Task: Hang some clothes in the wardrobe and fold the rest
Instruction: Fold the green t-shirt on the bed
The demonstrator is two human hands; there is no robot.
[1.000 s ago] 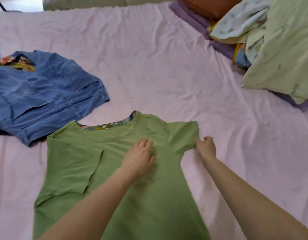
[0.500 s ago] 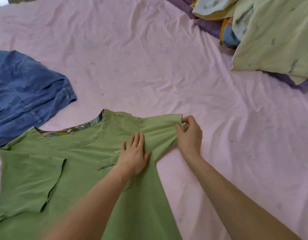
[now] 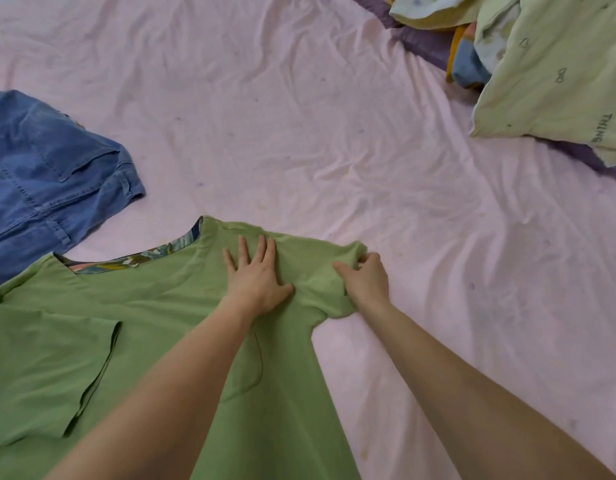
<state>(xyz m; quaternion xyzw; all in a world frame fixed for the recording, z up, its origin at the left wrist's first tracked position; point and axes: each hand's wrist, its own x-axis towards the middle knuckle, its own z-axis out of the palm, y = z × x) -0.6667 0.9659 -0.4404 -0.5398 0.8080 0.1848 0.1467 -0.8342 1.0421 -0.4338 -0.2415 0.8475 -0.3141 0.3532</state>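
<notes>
Subject: green shirt (image 3: 154,341), lying flat on the pink bed sheet (image 3: 299,133) at the near edge of the bed, neckline away from the person, a patterned lining showing inside the collar.

Left hand (image 3: 256,275): flat, fingers straight and spread, pressing the cloth just below the right shoulder seam. It holds nothing; it acts as an anchor.

Right hand (image 3: 367,280): its grip is closed on the right sleeve (image 3: 320,268), fingers curled over the bunched cuff edge.

Change noted: a second ago the right sleeve lay spread outward on the sheet with the right hand at its outer edge. Half a second ago the sleeve was lifted and drawn inward. Now it is bunched and carried partly over the shirt body, close beside the pressing hand. The left hand has shifted upward toward the shoulder over the same interval.

Assessment: the sleeve fold appears to be under way, not finished; the cloth is still gathered and not laid flat. The left sleeve (image 3: 50,368) already lies folded in over the body.

Other items: a blue denim garment (image 3: 50,181) lies apart at the left; a pale green pillow (image 3: 559,74) sits at the far right corner. No wardrobe is in view.
</notes>
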